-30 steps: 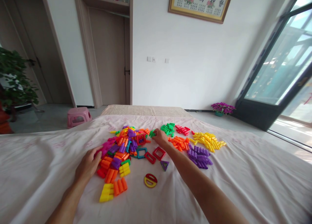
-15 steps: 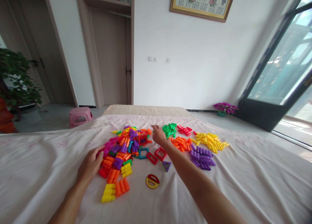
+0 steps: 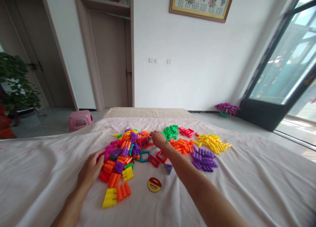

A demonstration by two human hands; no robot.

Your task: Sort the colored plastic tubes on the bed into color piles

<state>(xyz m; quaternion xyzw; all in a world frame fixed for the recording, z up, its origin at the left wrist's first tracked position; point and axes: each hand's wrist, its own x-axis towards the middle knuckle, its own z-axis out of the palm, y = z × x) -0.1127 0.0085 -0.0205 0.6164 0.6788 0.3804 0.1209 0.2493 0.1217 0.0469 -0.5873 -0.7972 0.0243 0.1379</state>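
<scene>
A heap of mixed plastic building pieces (image 3: 125, 151) in several colours lies on the cloth-covered table. My left hand (image 3: 92, 167) rests at its left edge, fingers curved and thumb apart, against pink pieces (image 3: 110, 150); no piece is clearly held. Over the heap's right side reaches my right hand (image 3: 158, 139), its fingers extended down beside orange pieces (image 3: 145, 133) and a red square frame piece (image 3: 144, 141). Its fingertips are partly hidden. Right of it are sorted piles: green (image 3: 170, 132), red (image 3: 186, 132), orange (image 3: 182, 146), yellow (image 3: 213, 143) and purple (image 3: 204, 159).
Flat frame pieces lie mid-table: a blue square (image 3: 145, 156), a red rectangle (image 3: 153, 161) and a purple triangle (image 3: 168, 168). Nearer me is a red-and-yellow round piece (image 3: 154, 184). A pink stool (image 3: 81, 120) stands beyond the table's left side.
My right hand has moved slightly left and down, from beside the green pile to the mixed heap's edge. My left hand stays almost in place.
</scene>
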